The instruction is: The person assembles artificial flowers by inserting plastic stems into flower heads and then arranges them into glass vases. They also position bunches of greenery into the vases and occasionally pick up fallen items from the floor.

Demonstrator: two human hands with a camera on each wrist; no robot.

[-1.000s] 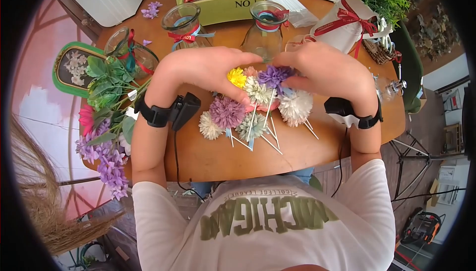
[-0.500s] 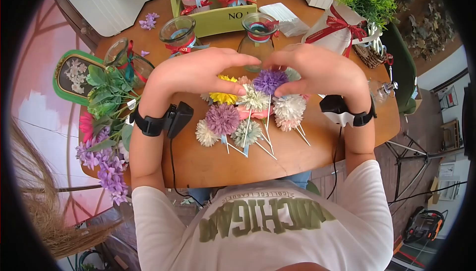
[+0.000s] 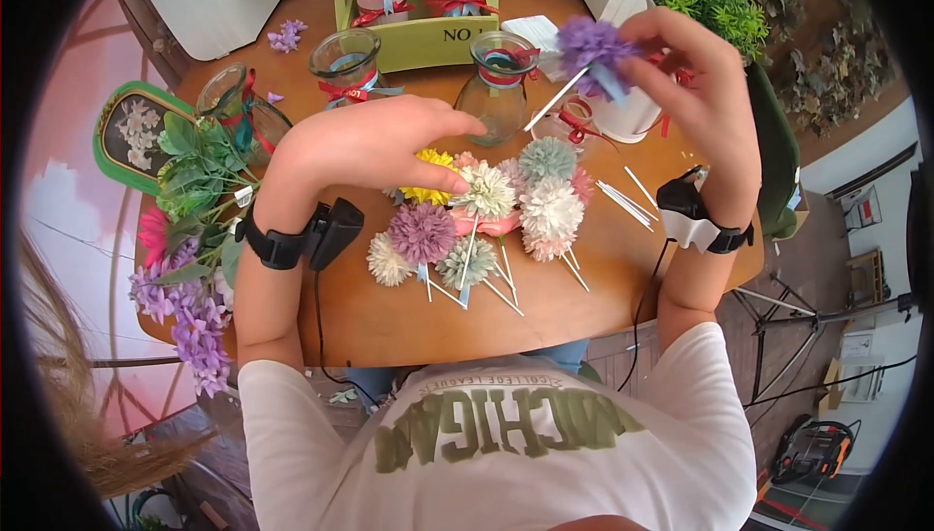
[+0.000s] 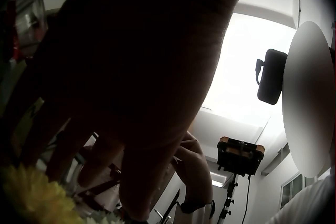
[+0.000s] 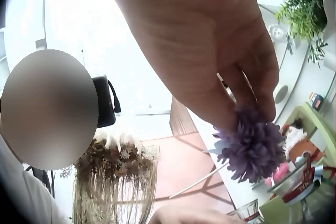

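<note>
My right hand (image 3: pixel 693 76) pinches a purple artificial flower (image 3: pixel 591 49) at its head, raised above the table's right side. Its white stick stem (image 3: pixel 556 100) slants down to the left, a light blue ribbon beside it. In the right wrist view the same purple flower (image 5: pixel 253 148) hangs from the fingertips. My left hand (image 3: pixel 365 145) reaches over the bunch with straight, spread fingers, its thumb by a yellow flower (image 3: pixel 428 179) and a cream flower (image 3: pixel 486 191). Below lie a mauve flower (image 3: pixel 421 232), a white flower (image 3: pixel 552 205) and a grey-green flower (image 3: pixel 548 159), among others.
Glass vases with ribbons stand behind the hands, one (image 3: pixel 493 103) in the middle and another (image 3: pixel 345 64) left of it. Loose white sticks (image 3: pixel 626 202) lie at right. Leafy artificial flowers (image 3: pixel 199 176) fill the left edge. A green wooden holder (image 3: pixel 418 45) stands at the back.
My right hand has lifted the purple flower out of the bunch, up and to the right. The left hand stays over the bunch.
</note>
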